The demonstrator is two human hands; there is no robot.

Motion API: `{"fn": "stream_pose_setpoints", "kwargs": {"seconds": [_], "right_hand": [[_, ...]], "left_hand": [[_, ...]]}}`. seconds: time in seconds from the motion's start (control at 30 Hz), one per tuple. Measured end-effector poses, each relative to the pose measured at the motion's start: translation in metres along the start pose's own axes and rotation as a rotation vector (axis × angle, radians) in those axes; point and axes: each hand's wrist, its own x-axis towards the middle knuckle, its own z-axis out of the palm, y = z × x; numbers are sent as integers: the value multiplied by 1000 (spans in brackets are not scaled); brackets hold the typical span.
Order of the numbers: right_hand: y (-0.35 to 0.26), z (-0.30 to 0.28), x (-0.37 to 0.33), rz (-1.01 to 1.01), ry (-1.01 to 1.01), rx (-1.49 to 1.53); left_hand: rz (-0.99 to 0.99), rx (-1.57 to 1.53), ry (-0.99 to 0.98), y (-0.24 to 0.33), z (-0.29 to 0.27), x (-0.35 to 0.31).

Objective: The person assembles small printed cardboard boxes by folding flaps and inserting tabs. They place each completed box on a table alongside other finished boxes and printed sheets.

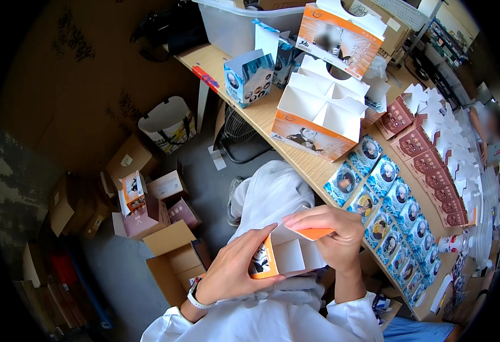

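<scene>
Over my lap I hold an orange and white cardboard display box (291, 255), open at the top with white dividers inside. My left hand (234, 261) grips its left side, thumb low along the printed orange panel and fingers over the upper edge. With my right hand (332, 231) I pinch an orange flap at the box's far right side; part of the box is hidden behind that hand. A similar divided orange box (318, 117) stands on the table in front of me, and another orange box (341, 35) is behind it.
The wooden table (295, 149) carries rows of blue picture packets (389, 245), a line of dark red boxes (432, 165), a blue box (249, 78) and a clear plastic bin (227, 28). Opened cartons (176, 259) and a white bag (167, 122) are on the floor. Another person sits at far right.
</scene>
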Motion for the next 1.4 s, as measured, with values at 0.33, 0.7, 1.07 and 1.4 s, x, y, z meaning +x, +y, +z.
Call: {"fn": "stream_pose_setpoints", "kwargs": {"seconds": [0.33,0.7,1.07,1.4], "right_hand": [[-38,-35,-118,417,282,146],[-14,-94,-361,1375,-250,-1029],[0,-83,-438,1637,-114,-999],[26,6,-184,485,196,207]], "left_hand": [[-79,-414,184,-27,-3,-14],[-117,-567,354,-50,-4,-19],[-159,-706,486,-85,3,-56],[-90,-683,323,-68,24,-56]]}}
